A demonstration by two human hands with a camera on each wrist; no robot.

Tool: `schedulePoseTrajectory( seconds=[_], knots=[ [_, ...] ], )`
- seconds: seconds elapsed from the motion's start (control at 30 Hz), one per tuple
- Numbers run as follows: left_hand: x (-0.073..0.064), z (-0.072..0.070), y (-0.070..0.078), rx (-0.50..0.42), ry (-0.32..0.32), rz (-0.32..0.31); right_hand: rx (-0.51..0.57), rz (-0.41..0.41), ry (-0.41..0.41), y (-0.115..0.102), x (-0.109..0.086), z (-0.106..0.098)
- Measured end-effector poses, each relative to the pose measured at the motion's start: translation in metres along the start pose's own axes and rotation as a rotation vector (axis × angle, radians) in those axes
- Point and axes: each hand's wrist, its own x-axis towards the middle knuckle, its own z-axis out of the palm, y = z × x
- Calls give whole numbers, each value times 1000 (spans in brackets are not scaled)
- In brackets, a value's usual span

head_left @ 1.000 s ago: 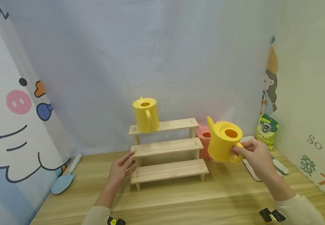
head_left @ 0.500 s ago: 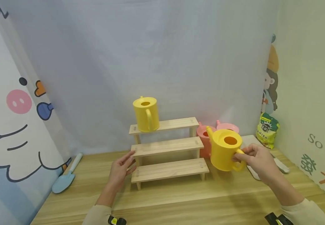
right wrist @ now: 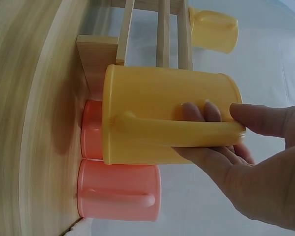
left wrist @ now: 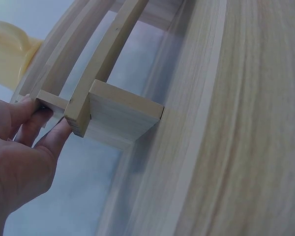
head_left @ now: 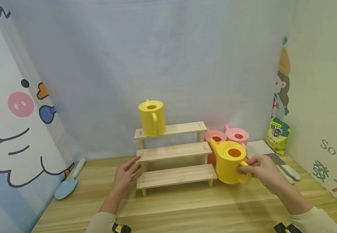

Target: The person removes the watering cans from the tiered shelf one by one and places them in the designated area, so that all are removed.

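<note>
My right hand grips the handle of a yellow watering can, its fingers hooked through it. The can is upright beside the stand's right end, spout to the left; the right wrist view shows its base off the table. My left hand touches the left end of a three-step wooden stand with nearly straight fingertips, near the middle board in the left wrist view. Another yellow watering can stands on the top step's left end. Behind the held can are a coral watering can and a pink watering can.
A light blue trowel lies at the table's left edge. On the right are a green and yellow bag and pale gloves. Curtains printed with cartoons and letters rise on the back and both sides of the wooden table.
My right hand has lowered the yellow watering can and brought it slightly left, so more of the pink can shows behind it. My left hand stays at the stand.
</note>
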Motion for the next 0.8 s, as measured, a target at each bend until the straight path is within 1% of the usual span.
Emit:
schedulePoseTrajectory(
  seconds=[0.1,0.23,0.43,0.53,0.67,0.8],
  knots=[
    [-1,0,0,3,1,5,4,4,-23,1,1,2],
    [-1,0,0,4,-7,4,-7,39,-54,1,1,4],
    [-1,0,1,-3,-8,-4,-21,72,-59,4,2,7],
    [0,1,1,-2,-4,-2,-6,87,-57,5,2,9],
    [-1,0,1,-2,-5,-3,-3,91,-75,9,3,8],
    [-1,0,1,-6,-10,-5,-18,94,-116,14,6,5]
  ],
)
